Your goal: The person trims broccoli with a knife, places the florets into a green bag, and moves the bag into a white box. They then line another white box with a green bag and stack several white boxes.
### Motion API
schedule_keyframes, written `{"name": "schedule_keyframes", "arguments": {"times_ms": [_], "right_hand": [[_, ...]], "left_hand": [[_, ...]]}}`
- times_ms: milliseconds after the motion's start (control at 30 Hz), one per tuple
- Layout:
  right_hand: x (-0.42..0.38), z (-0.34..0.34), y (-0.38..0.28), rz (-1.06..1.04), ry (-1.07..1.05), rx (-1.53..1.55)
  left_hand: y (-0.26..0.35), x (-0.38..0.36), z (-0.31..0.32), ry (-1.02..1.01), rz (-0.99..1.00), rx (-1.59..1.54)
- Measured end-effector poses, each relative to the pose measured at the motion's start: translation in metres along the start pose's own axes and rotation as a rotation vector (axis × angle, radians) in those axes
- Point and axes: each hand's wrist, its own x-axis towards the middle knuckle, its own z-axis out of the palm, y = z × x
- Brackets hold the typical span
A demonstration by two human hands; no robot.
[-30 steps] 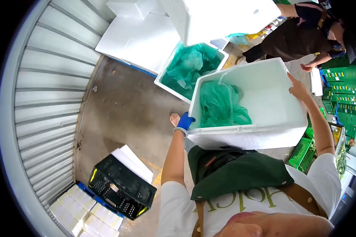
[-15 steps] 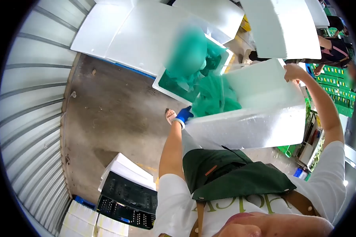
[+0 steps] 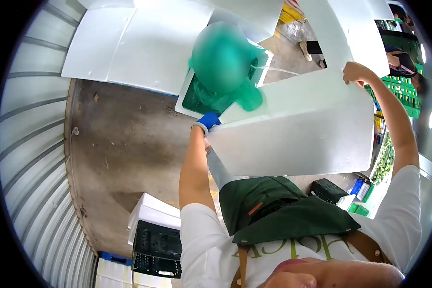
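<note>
A large white foam box [image 3: 297, 146] is held tilted in front of my body, its opening turned toward a smaller-looking white foam box [image 3: 182, 102] beyond. My left hand [image 3: 209, 120], in a blue glove, grips the held box's near left corner. Bare, my right hand [image 3: 358, 73] is closed over its far right rim. A bulging green plastic bag [image 3: 222, 60] fills the far box and stands above its rim; its contents do not show. Part of the green plastic lies against the held box's lip. The inside of the held box is mostly hidden.
White foam boxes [image 3: 158, 45] line the far side, and a tall white panel [image 3: 341, 33] rises at right. Black crates [image 3: 157, 242] stand at lower left, near a corrugated wall [image 3: 36, 139]. A co-worker [image 3: 401, 62] is at far right by green crates [image 3: 408, 91].
The held box has tipped further, and the green plastic has slid out of it into the far box. My left hand has moved slightly left and up.
</note>
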Motion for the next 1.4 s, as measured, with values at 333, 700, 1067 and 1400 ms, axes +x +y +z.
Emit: {"name": "schedule_keyframes", "arguments": {"times_ms": [333,700,1067,1400], "right_hand": [[-0.006,-0.163,-0.105,0.159,0.154,-0.063],[-0.048,-0.184,-0.143,0.121,0.1,-0.289],[-0.166,-0.165,-0.081,0.192,0.699,-0.084],[-0.281,-0.137,-0.053,0.209,0.969,-0.617]], "left_hand": [[0.021,-0.049,0.026,-0.154,-0.115,-0.557],[-0.035,-0.054,0.074,0.023,0.131,-0.344],[0.083,-0.116,-0.001,0.324,0.235,-0.66],[0.133,-0.04,0.087,0.277,0.465,0.036]]}}
